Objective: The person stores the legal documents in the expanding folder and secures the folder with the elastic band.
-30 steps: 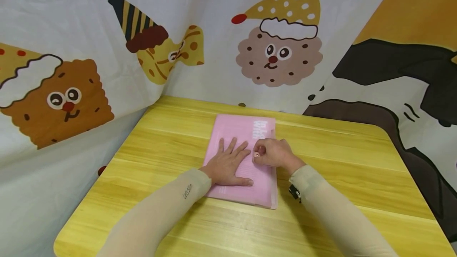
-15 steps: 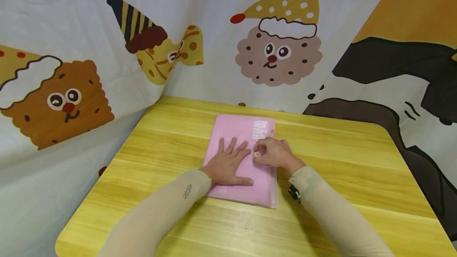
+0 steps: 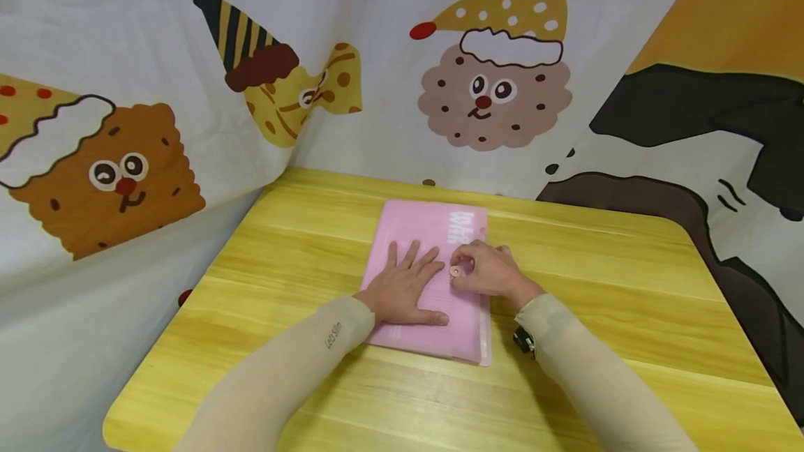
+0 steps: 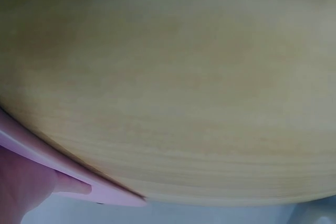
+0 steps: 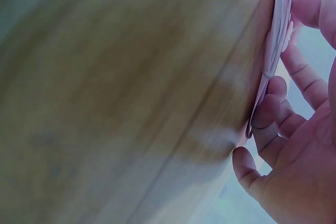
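Observation:
A pink document folder point(image 3: 408, 222) with white lettering near its upper right corner lies flat on the table. My left hand point(image 3: 402, 291) is spread over its middle, fingers straight, pressing it down. In the left wrist view part of the left hand point(image 4: 31, 187) shows over the folder's pink edge point(image 4: 113, 195). My right hand point(image 3: 493, 269) is at the folder's right side. Its thumb and index finger curl round a small pale pink round button point(image 3: 455, 271) on the cover. From the right wrist view, the other fingers point(image 5: 244, 163) sit beside the folder's layered edge point(image 5: 281, 19).
The yellow wood-grain table point(image 3: 603, 312) extends on both sides of the folder. Behind and to the left hangs a white curtain point(image 3: 377, 12) printed with cartoon biscuits, meeting the table's back edge. A small black device point(image 3: 523, 342) is strapped under the right wrist.
The head view has shifted slightly. Both hands stay at the same places on the folder, the right thumb and index finger still round the button.

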Tool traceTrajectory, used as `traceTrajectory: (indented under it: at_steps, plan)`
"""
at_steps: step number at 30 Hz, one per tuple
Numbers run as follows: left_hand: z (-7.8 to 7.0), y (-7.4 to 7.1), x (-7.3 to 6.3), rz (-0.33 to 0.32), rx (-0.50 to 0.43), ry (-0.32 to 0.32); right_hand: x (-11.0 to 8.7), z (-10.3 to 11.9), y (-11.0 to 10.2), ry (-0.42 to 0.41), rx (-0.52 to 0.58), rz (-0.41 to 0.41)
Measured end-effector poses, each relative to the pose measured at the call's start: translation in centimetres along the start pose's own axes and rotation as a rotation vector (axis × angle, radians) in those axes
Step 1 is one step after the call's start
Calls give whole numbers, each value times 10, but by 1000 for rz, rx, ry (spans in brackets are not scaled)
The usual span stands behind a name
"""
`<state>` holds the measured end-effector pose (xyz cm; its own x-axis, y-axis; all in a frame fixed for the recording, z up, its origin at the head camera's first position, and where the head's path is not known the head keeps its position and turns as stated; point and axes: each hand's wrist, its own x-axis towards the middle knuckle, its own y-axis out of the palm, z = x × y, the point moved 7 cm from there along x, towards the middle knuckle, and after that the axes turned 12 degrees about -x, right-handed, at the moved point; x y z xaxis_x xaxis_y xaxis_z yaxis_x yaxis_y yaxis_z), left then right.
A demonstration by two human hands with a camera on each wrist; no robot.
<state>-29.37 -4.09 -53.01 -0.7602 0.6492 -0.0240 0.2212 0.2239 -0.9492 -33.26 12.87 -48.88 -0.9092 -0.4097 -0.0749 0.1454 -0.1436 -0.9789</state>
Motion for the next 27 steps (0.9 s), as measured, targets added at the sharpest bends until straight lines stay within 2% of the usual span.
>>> traceTrajectory:
  at_steps: [7, 18, 27]
  plan:
    - [-1, -1, 2, 1, 1, 2, 1, -3, 1, 7, -5, 5]
    - [-2, 2, 5, 13, -9, -2, -9, -15, -1, 11, 9, -7]
    - [0, -1, 3, 21, -5, -15, -17, -39, 0, -9, 54, 12]
